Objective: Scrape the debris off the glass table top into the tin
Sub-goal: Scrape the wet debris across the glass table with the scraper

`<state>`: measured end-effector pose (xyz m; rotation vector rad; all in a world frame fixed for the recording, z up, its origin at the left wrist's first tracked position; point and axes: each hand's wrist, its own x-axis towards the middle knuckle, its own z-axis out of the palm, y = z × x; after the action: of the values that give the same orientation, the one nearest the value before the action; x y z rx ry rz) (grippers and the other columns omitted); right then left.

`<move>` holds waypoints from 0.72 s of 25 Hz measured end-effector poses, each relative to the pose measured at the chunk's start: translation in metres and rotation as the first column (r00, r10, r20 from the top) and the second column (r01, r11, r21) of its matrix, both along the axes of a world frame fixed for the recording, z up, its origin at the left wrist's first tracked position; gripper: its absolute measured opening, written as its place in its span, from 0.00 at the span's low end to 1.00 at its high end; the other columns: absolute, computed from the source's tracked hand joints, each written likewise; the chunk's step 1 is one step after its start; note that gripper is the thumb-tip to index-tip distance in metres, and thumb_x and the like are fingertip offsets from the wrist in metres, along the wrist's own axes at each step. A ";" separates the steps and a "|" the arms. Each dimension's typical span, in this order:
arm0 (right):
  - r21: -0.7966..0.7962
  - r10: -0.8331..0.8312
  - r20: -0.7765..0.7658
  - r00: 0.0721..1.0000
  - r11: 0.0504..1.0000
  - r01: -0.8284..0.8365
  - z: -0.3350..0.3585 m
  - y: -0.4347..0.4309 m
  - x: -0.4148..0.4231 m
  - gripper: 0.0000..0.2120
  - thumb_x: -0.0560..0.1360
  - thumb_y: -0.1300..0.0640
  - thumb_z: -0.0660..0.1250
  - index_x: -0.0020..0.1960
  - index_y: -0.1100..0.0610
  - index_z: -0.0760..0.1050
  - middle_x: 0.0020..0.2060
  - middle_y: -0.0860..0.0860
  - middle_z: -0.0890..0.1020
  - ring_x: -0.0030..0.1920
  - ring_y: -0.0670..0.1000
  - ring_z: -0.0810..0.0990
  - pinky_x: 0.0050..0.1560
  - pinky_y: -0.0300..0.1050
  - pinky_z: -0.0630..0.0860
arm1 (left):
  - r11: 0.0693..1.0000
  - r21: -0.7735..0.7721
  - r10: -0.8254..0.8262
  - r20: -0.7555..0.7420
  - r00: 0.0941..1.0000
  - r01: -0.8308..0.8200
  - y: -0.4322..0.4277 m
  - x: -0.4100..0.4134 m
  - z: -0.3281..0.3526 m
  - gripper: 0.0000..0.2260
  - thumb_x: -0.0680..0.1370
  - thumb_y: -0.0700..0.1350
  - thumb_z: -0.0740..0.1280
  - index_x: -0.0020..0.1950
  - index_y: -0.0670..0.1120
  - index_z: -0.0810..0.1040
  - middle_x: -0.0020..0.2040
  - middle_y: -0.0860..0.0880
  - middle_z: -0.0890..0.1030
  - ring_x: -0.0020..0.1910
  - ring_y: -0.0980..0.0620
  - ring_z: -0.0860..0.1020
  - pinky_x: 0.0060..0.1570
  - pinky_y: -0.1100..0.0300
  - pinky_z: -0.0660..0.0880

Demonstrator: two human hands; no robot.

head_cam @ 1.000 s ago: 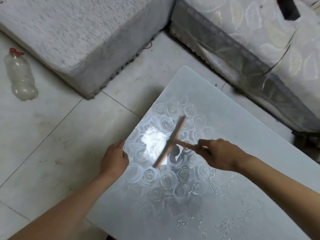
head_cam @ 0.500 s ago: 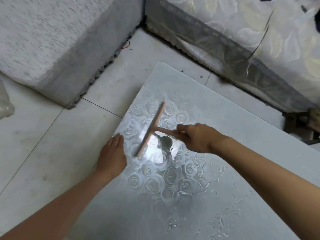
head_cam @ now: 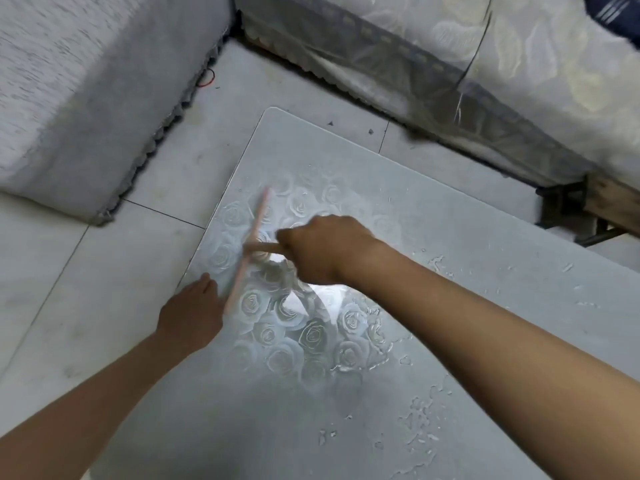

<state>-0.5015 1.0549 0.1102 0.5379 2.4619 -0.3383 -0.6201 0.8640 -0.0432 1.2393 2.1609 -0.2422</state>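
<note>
— At the left edge of the desk (head_cam: 467, 209), why does the scraper (head_cam: 247, 251) lie almost along that edge?

— So the whole blade takes a wide strip at once, I'd judge. The right hand (head_cam: 325, 252) has its fingers curled round the short handle, with the wrist above the glass. That lets it bear down and drive the blade outward over the rose pattern.

— And the left hand (head_cam: 194, 313)?

— It lies at the same edge, just beside the blade's near end. The fingers are stretched out together and hold nothing I can see. It looks like a steadying or catching hand, but the blur keeps me from saying more.

— Where is the debris (head_cam: 417, 427)?

— Pale flecks and wet streaks sit mostly toward the desk's near right part and along its right side, well apart from the blade.

— The tin?

— Not in view. If it waits below the left edge, the desk hides it.

— What stands around?

— A grey upholstered seat (head_cam: 69, 98) is beyond the left edge on the tiled floor (head_cam: 104, 271). A covered sofa (head_cam: 502, 81) is past the far corner, and a wooden frame (head_cam: 613, 202) is at the far right. All stand apart from the desk. Only the left hand lies in the blade's path to the edge, so it would have to shift for a full sweep.
</note>
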 end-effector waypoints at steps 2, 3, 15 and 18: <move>-0.045 -0.020 -0.009 1.000 0.999 0.019 -0.017 0.006 -0.018 0.13 0.77 0.53 0.57 0.61 0.48 0.70 0.39 0.50 0.71 0.39 0.54 0.70 0.34 0.43 0.63 | 0.997 -0.061 -0.054 -0.017 0.998 0.052 0.001 -0.004 -0.002 0.20 0.80 0.44 0.57 0.72 0.40 0.64 0.77 0.45 0.60 0.69 0.45 0.69 0.64 0.52 0.69; -0.067 -0.067 0.005 0.998 0.996 0.067 -0.025 0.014 -0.008 0.12 0.78 0.51 0.57 0.61 0.48 0.70 0.45 0.51 0.76 0.43 0.56 0.73 0.38 0.45 0.65 | 0.993 -0.089 -0.083 -0.024 0.996 0.081 0.002 -0.005 -0.003 0.22 0.80 0.44 0.55 0.73 0.41 0.62 0.77 0.45 0.58 0.69 0.46 0.69 0.65 0.53 0.69; 0.098 -0.425 0.154 0.892 0.905 0.414 0.021 0.018 0.176 0.09 0.80 0.52 0.54 0.59 0.46 0.66 0.43 0.55 0.78 0.38 0.57 0.73 0.35 0.45 0.67 | 0.953 -0.174 -0.279 -0.180 0.943 0.248 0.023 0.012 0.018 0.19 0.80 0.49 0.53 0.69 0.43 0.66 0.71 0.45 0.64 0.69 0.49 0.66 0.66 0.54 0.65; 0.067 -0.290 -0.038 0.956 0.954 0.292 0.012 0.002 0.118 0.14 0.77 0.56 0.58 0.61 0.44 0.65 0.32 0.51 0.68 0.30 0.53 0.64 0.27 0.41 0.55 | 0.962 -0.075 -0.271 -0.132 0.954 0.263 0.042 0.033 0.020 0.22 0.79 0.46 0.55 0.72 0.40 0.62 0.75 0.43 0.59 0.73 0.47 0.62 0.68 0.52 0.62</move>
<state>-0.3830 1.0568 0.1221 0.9376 2.4284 -0.3772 -0.5874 0.9062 -0.0229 1.5216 2.0818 -0.5146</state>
